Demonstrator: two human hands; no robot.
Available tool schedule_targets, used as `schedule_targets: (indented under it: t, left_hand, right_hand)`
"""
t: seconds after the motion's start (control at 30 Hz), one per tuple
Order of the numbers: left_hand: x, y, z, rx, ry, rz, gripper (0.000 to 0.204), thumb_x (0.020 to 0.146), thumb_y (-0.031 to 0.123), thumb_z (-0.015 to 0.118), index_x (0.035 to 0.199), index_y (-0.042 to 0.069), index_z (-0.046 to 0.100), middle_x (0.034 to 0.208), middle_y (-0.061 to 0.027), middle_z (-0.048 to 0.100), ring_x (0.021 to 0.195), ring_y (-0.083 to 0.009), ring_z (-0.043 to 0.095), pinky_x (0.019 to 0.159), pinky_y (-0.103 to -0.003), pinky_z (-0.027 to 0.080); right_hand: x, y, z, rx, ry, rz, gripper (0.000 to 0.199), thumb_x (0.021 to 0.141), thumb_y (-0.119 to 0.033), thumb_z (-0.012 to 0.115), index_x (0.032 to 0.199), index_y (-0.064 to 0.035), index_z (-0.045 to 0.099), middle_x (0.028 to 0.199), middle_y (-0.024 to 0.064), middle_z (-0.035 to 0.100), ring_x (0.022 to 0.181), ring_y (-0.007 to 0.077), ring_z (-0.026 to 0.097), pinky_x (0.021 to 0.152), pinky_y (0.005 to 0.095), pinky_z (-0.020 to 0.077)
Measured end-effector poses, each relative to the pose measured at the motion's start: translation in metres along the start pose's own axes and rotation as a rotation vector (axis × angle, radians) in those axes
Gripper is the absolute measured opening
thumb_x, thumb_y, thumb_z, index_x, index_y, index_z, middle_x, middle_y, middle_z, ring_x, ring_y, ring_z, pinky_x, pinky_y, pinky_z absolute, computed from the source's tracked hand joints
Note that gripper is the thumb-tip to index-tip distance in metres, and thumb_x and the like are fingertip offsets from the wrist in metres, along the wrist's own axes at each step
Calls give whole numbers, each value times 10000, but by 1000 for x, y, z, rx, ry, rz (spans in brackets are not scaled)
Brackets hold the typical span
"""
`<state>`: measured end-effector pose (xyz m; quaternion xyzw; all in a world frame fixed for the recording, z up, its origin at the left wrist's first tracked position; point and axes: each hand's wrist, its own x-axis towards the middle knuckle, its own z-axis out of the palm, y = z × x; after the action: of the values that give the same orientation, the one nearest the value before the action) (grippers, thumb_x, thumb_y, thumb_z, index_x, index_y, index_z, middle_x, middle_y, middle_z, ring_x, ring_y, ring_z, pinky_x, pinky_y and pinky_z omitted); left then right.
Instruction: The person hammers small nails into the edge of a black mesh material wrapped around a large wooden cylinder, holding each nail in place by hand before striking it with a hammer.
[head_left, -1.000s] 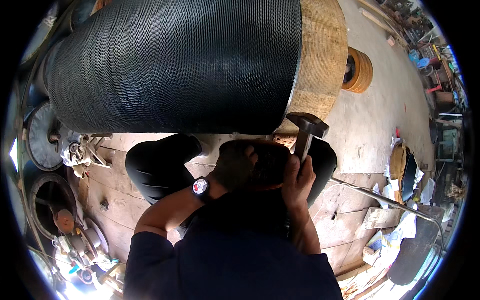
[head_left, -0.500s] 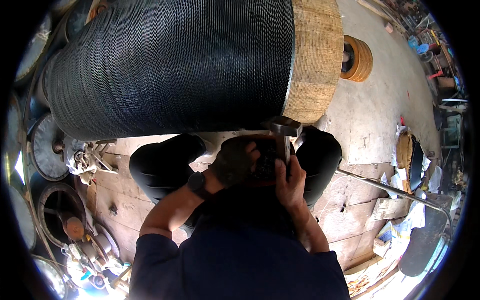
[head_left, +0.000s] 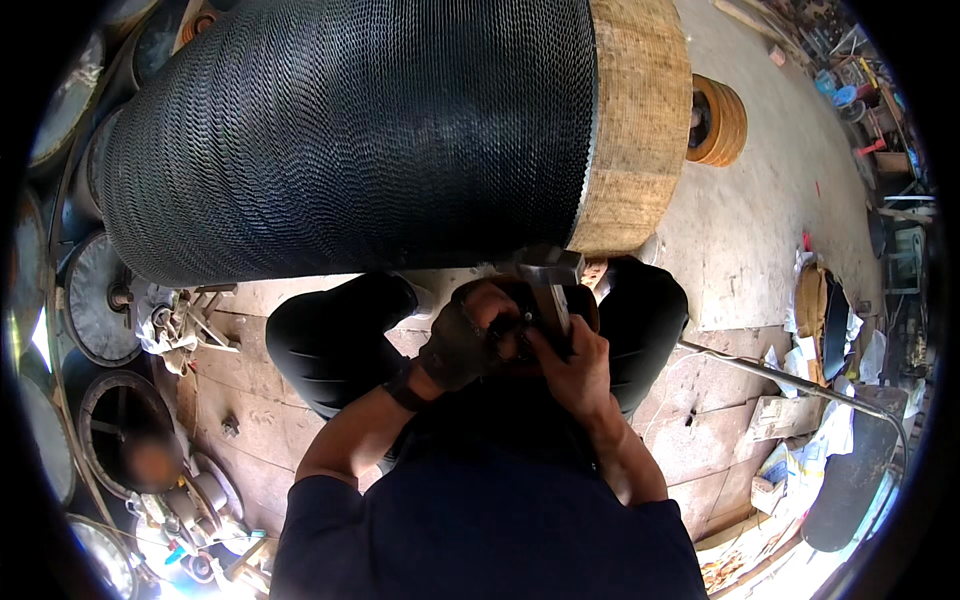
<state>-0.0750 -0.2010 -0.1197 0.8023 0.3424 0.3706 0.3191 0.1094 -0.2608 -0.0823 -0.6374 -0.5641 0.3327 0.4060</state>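
While right hand [head_left: 572,362] grips hammer [head_left: 548,280], left hand [head_left: 462,338] steadies.

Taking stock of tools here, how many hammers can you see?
1: a hammer gripped in the right hand, its head just below the big roller's wooden end. Others may hide in the floor clutter.

Sunlit concrete floor [head_left: 760,215] (worn wooden boards [head_left: 700,440] nearer), round metal discs [head_left: 100,300] lining the left

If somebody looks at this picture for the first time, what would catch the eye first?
A huge black cylinder with a finely ridged surface fills the upper half, ending in a pale wooden end on the right. Just below it, at the centre, the right hand grips a hammer, with the left hand close beside.
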Motion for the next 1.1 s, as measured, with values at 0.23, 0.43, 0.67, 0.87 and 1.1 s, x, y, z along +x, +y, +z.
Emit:
schedule_targets:
  t: [0.23,0.43,0.67,0.87,1.1]
  left_hand:
    - [8,4,0,24,31,115,394,761,132,774,1080,70,550,1040,-162,625,967,-377,631,853,-457,512]
    - [0,-6,7,-34,-57,10,542,752,274,843,1181,72,579,1170,-151,630,1155,-345,596,984,-477,471]
    - [1,7,4,369,-160,71,575,755,281,833,1215,64,566,1192,-154,619,1167,-360,587,988,-465,476]
    - [18,25,2,221,-58,110,541,818,263,797,1258,61,557,1196,-172,625,1108,-387,617,946,-471,504]
    - [69,37,-17,129,79,-12,183,897,110,711,1074,69,697,1144,-157,628,958,-316,659,791,-402,547]
  right_hand:
    - [-2,-8,-1,-2,-3,-64,266,876,-185,778,956,19,627,777,216,687,687,329,722,581,398,540]
    - [5,-9,2,-22,16,-83,250,881,-189,754,974,2,623,706,207,668,628,343,706,548,404,532]
    - [11,-19,-13,20,68,-136,250,852,-153,777,989,-11,624,731,182,689,636,328,720,568,397,560]
    - [18,-15,-14,42,81,-175,247,853,-132,779,1003,-9,625,743,179,695,655,323,727,578,394,568]
    - [23,-5,-31,169,137,-98,257,889,-122,758,1051,-8,594,751,209,679,671,339,722,569,398,545]
